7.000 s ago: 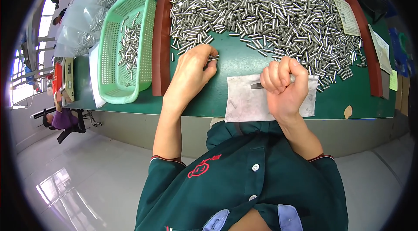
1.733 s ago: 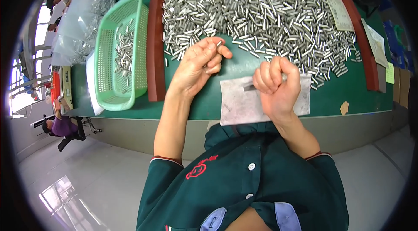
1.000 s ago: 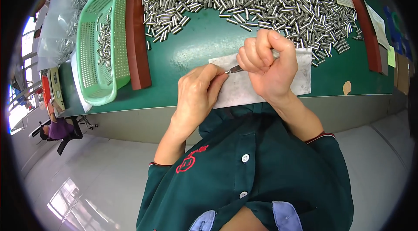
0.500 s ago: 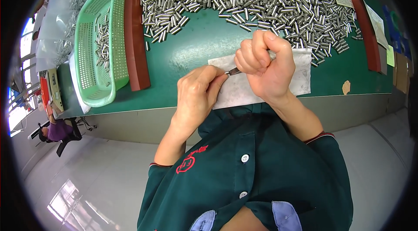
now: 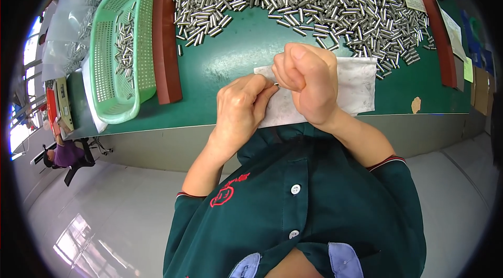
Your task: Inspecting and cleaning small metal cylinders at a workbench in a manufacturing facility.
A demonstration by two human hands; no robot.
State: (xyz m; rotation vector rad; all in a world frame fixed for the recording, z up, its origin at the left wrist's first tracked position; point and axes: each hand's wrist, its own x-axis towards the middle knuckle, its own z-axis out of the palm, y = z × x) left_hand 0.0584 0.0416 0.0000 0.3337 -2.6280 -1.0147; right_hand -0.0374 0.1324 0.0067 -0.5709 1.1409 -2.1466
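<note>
My left hand (image 5: 238, 105) pinches a small metal pin (image 5: 276, 84) between thumb and fingertips, and only its bright end shows. Closed in a fist right beside it is my right hand (image 5: 313, 81), wrapped round a slim metal tool that the fingers hide now; its narrow dark end showed half a second ago. Whether tool and pin touch is hidden. Both hands are over a stained white cloth (image 5: 359, 85) at the near table edge. A broad pile of short shiny metal pins (image 5: 319, 0) spreads beyond the hands.
Red-brown rails (image 5: 166, 42) flank the pins on the green table (image 5: 225, 58). To the left stands a green perforated basket (image 5: 141, 76) with some pins, beside clear bags (image 5: 63, 26) of metal parts. A person in purple (image 5: 68, 153) sits at far left.
My right fist has shifted left, closer to my left hand, and rolled over so that it now covers the tool's dark end. The left hand keeps its pinch on the pin.
</note>
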